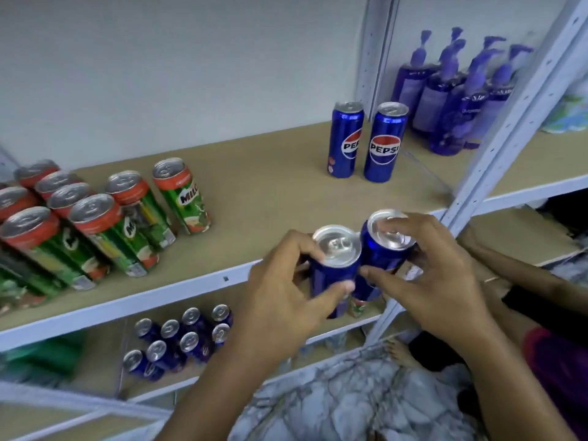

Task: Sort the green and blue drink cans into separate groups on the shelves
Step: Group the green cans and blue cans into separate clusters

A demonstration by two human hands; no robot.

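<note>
Fingers [313,249] of each hand grip one blue can [334,272].

The green cans [47,230] at nine o'clock run off the left edge, the purple bottles [458,97] at two o'clock blur beyond reading behind the shelf post [496,148], and the lower halves of the two held cans [356,265] hide behind fingers.
</note>
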